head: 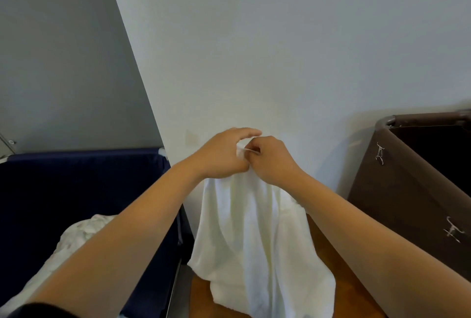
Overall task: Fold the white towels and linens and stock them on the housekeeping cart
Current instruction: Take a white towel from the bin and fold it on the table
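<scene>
Hands: the left hand (224,152) and the right hand (272,162) are raised and pressed together, touching at the knuckles.
Right hand grip: it pinches the top edge of the white towel (254,228) between thumb and curled fingers.
Left hand grip: it holds the same edge just beside the right. Its upper fingers reach forward over the top, so how firmly it grips is partly hidden.
Towel: it hangs straight down from under both hands in loose vertical folds, bunched at the top and flaring out below. Its lower end drops toward the wooden floor (331,254); whether it touches is not clear.
Left of the hands: a navy fabric bin (76,177) with crumpled white linens (76,236) in it, under the left forearm.
Right of the hands: a brown fabric bin (407,190), its inside dark.
Beyond the hands: a pale wall (280,50), near the fingertips.
Step, as judged: finding corners to open the towel for a fold.
Risk, dragging: the low hem could sweep the floor and get dirty if the hands drop.
Risk, slipping: with both grips crowded on one bunched spot, sliding a hand outward could lose the edge and drop the towel.
Risk, crooked fold: a hidden twist would leave uneven halves.
</scene>
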A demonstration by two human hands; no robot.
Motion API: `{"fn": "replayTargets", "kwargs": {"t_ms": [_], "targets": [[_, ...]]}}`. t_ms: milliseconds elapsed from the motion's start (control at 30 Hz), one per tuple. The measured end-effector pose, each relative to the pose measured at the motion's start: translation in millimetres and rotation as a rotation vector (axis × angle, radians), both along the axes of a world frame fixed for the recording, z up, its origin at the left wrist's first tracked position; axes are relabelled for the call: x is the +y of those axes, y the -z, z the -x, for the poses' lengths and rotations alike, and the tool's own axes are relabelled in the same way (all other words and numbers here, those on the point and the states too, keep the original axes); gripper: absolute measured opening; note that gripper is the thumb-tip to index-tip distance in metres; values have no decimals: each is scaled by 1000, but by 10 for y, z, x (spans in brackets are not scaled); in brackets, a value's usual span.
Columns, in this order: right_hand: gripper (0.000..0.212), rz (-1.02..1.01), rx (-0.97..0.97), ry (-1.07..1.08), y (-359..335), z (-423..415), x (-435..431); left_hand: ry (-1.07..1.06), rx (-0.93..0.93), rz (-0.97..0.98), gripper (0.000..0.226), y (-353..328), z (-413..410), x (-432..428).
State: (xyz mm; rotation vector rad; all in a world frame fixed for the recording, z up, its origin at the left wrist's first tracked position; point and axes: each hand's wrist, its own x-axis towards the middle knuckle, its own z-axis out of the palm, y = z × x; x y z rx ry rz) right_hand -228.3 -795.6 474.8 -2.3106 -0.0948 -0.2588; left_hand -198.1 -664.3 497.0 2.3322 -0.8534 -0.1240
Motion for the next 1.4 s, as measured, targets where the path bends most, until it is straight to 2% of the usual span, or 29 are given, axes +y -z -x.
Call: {"fn": "replayTargets", "kwargs": {"t_ms": [67,133,167,267,467,567,633,800,900,1033,1133,1233,1300,1367,1400], "targets": [[22,-45,0,-27,-3,32,-21,1,99,83,40,46,4,-17],[9,-123,-12,-30,31,62,-56,-111,85,57,16,85,-31,-29],[8,-173,-14,-23,60,76,-69,-151,58,20,16,110,-57,-41],[23,-210,-24,3,170,106,-93,-179,27,-37,29,173,-53,-115],[22,-212,32,63,513,248,-211,-242,171,263,28,220,-106,-59],[14,-130,46,99,653,307,-231,-227,221,352,33,207,-109,-54],[9,13,32,155,688,326,-229,-222,223,394,33,213,-110,-66],[20,391,117,208,767,321,-221,-233,221,461,34,230,-144,-88],[25,436,222,268,845,285,-298,-196,249,458,36,224,-176,-35],[31,320,166,338,924,188,-477,-157,276,444,34,219,-215,72],[30,83,62,417,869,115,-543,-170,246,382,34,193,-268,143],[27,-253,-1,477,736,56,-555,-231,42,116,30,150,-345,223],[25,-394,7,456,628,19,-547,-280,-97,-25,21,144,-406,287],[25,-418,-10,378,487,2,-518,-342,-226,-127,19,156,-457,339],[24,-353,-39,331,401,2,-510,-371,-300,-183,21,164,-479,357]]}}
